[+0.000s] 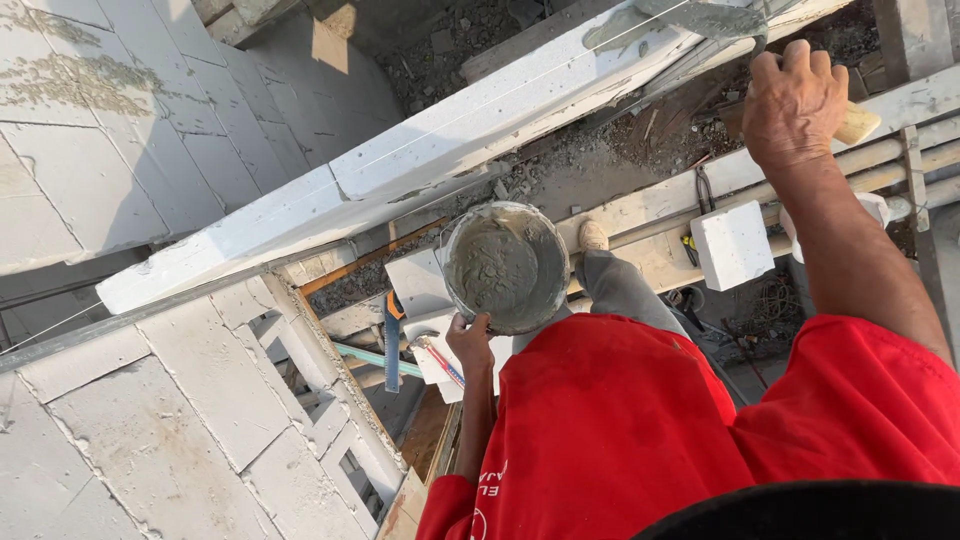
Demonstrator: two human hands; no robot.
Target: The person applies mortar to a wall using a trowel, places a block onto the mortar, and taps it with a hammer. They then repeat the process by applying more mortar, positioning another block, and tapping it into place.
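Observation:
My left hand (469, 339) grips the near rim of a round bucket (530, 318) filled with grey mortar, held low in front of my red shirt. My right hand (793, 98) is raised at the upper right, closed around the pale wooden handle (858, 123) of a trowel. Its mortar-smeared blade (700, 16) reaches over the far end of the top course of white blocks (450, 130), which runs diagonally across the view.
A blue-handled saw (392, 330) and a red-handled hammer (440, 360) lie on a white slab beside the bucket. A loose white block (733, 245) rests on planks (650, 215) by my shoe (592, 236). Block walls (180, 420) stand left; rubble lies far below.

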